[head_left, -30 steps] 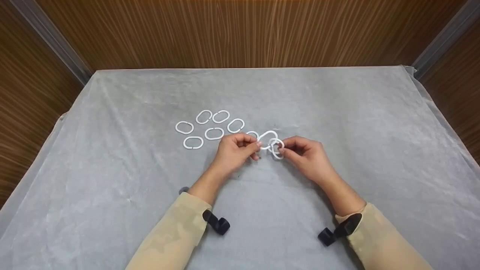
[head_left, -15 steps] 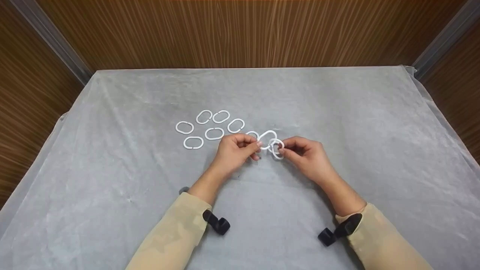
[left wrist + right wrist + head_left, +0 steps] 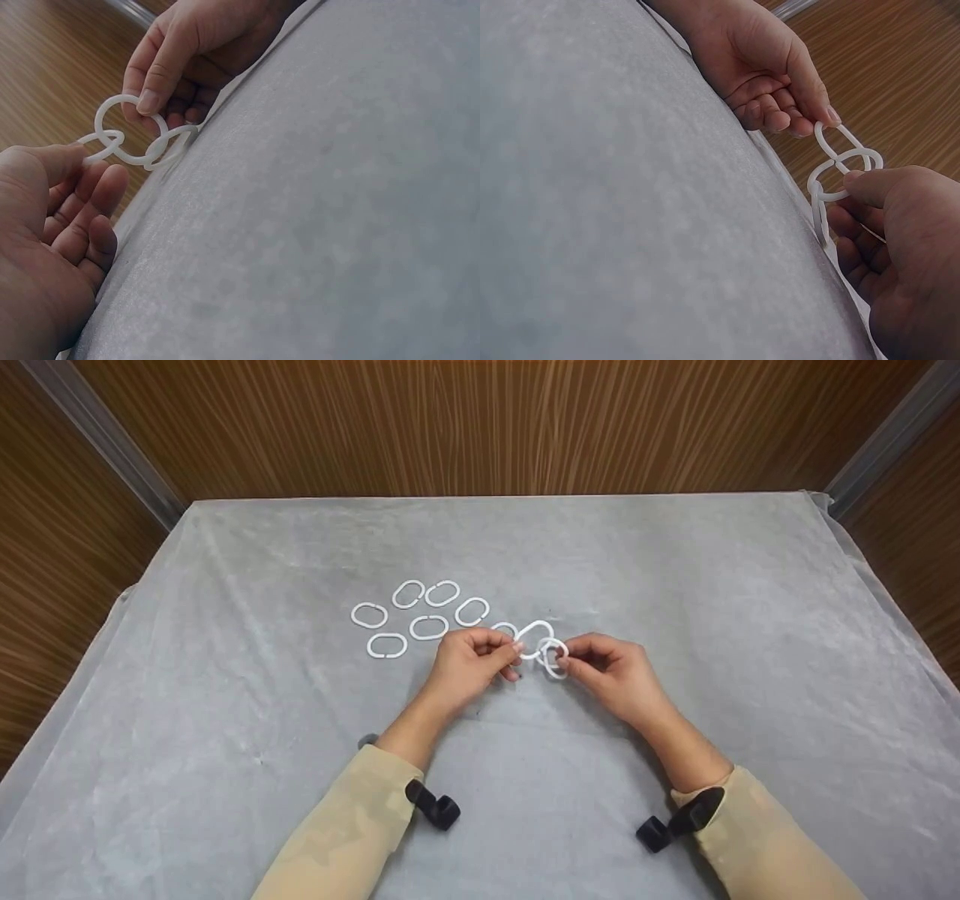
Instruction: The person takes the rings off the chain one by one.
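Thumb and fingers of my left hand pinch one end of a white oval plastic chain link. Opposite it, my right hand pinches a second white link, which is hooked through the first. A third link hangs from that second one, below the right fingertips. In the left wrist view, the middle link stands between the two hands with a link through each side. The fingertips cover parts of the two gripped links.
Several loose white links lie left of the hands on the grey cloth. One link lies just behind the left fingers, partly hidden. A brown wood-patterned panel stands along the far edge.
Hardly anything differs: both hands keep the same hold on the links in the same place, and the loose links have not moved.
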`<action>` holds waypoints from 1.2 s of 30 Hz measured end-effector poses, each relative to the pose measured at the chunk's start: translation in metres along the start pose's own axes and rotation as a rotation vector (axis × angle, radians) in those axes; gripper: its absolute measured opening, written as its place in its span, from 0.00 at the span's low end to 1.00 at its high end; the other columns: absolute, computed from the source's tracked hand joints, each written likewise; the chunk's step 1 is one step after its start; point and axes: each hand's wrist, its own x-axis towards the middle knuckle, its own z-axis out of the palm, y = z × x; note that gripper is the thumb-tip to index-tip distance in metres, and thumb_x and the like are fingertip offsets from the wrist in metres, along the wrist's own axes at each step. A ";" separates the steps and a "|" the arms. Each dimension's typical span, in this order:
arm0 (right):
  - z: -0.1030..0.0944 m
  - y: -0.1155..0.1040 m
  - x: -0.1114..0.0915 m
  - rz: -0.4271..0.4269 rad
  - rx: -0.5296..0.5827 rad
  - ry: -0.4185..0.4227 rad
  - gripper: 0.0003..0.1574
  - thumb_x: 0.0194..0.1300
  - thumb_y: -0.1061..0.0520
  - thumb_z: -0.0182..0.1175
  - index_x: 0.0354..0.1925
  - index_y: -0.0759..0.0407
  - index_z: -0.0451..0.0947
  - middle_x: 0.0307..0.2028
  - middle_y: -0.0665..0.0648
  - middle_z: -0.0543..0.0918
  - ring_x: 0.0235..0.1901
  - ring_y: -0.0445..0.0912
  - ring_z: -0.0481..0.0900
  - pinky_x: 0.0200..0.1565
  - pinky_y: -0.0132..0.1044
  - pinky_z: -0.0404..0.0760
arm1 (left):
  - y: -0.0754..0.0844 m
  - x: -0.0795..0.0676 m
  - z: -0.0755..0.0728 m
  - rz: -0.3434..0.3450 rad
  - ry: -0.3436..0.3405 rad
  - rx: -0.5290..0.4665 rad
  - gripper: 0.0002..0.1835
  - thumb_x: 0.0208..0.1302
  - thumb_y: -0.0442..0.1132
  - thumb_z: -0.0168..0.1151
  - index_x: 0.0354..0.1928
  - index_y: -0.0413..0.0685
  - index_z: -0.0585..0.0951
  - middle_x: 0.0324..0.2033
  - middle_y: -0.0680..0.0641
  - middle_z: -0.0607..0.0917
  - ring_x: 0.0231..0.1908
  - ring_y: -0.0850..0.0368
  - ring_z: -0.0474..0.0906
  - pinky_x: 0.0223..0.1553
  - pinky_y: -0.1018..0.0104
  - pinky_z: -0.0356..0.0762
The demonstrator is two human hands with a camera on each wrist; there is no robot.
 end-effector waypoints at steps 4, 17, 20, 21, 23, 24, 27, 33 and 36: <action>0.000 0.001 0.000 0.002 0.013 -0.009 0.06 0.65 0.68 0.74 0.42 0.66 0.89 0.37 0.61 0.90 0.37 0.41 0.86 0.42 0.28 0.83 | 0.000 0.000 0.000 -0.003 -0.003 0.013 0.05 0.68 0.31 0.72 0.37 0.32 0.88 0.24 0.50 0.87 0.21 0.60 0.85 0.24 0.72 0.73; -0.001 0.001 0.000 0.007 0.018 -0.011 0.06 0.65 0.67 0.74 0.42 0.64 0.90 0.37 0.57 0.91 0.37 0.42 0.86 0.42 0.28 0.83 | -0.001 0.001 0.000 -0.002 0.002 0.013 0.06 0.69 0.30 0.72 0.38 0.31 0.88 0.24 0.49 0.88 0.21 0.61 0.85 0.22 0.73 0.72; 0.000 0.001 0.000 0.008 0.012 -0.011 0.06 0.65 0.67 0.74 0.42 0.64 0.90 0.37 0.57 0.91 0.37 0.41 0.86 0.42 0.28 0.83 | -0.001 0.001 0.000 -0.001 0.003 0.007 0.06 0.69 0.30 0.71 0.38 0.31 0.88 0.24 0.49 0.88 0.21 0.61 0.85 0.23 0.73 0.73; 0.000 0.001 0.000 0.008 0.012 -0.011 0.06 0.65 0.67 0.74 0.41 0.64 0.90 0.37 0.57 0.91 0.37 0.41 0.86 0.42 0.28 0.83 | -0.001 0.001 0.000 -0.001 0.003 0.006 0.06 0.69 0.30 0.71 0.38 0.31 0.88 0.24 0.49 0.88 0.21 0.61 0.85 0.23 0.73 0.73; -0.001 0.001 0.000 0.007 0.013 -0.012 0.06 0.65 0.67 0.74 0.41 0.64 0.90 0.37 0.58 0.91 0.37 0.41 0.86 0.42 0.28 0.83 | -0.001 0.001 0.000 0.001 0.004 0.005 0.06 0.69 0.30 0.71 0.38 0.31 0.88 0.24 0.49 0.88 0.21 0.61 0.85 0.23 0.72 0.73; -0.001 0.001 0.000 0.006 0.015 -0.014 0.06 0.65 0.68 0.74 0.42 0.64 0.90 0.37 0.59 0.90 0.37 0.41 0.86 0.42 0.28 0.83 | -0.001 0.001 0.000 0.000 0.005 0.005 0.06 0.69 0.30 0.71 0.38 0.31 0.88 0.24 0.49 0.88 0.21 0.61 0.85 0.23 0.72 0.74; -0.001 0.001 0.000 0.002 0.011 -0.015 0.06 0.65 0.67 0.74 0.42 0.64 0.90 0.37 0.59 0.90 0.37 0.41 0.86 0.42 0.28 0.83 | -0.001 0.001 0.000 -0.003 0.007 0.008 0.06 0.69 0.30 0.71 0.38 0.30 0.88 0.24 0.50 0.88 0.21 0.61 0.86 0.23 0.72 0.73; -0.001 0.000 0.000 0.008 0.012 -0.014 0.06 0.65 0.67 0.74 0.42 0.63 0.90 0.37 0.57 0.91 0.37 0.42 0.86 0.42 0.28 0.83 | -0.001 0.001 0.000 -0.012 0.015 0.028 0.06 0.69 0.31 0.72 0.38 0.32 0.88 0.24 0.50 0.88 0.21 0.61 0.85 0.22 0.73 0.71; -0.001 0.000 -0.001 0.013 0.014 -0.014 0.06 0.65 0.67 0.74 0.42 0.63 0.90 0.37 0.57 0.91 0.37 0.42 0.86 0.42 0.28 0.83 | -0.001 0.001 0.000 -0.015 0.019 0.038 0.06 0.69 0.31 0.72 0.38 0.32 0.88 0.24 0.50 0.88 0.21 0.61 0.85 0.22 0.74 0.70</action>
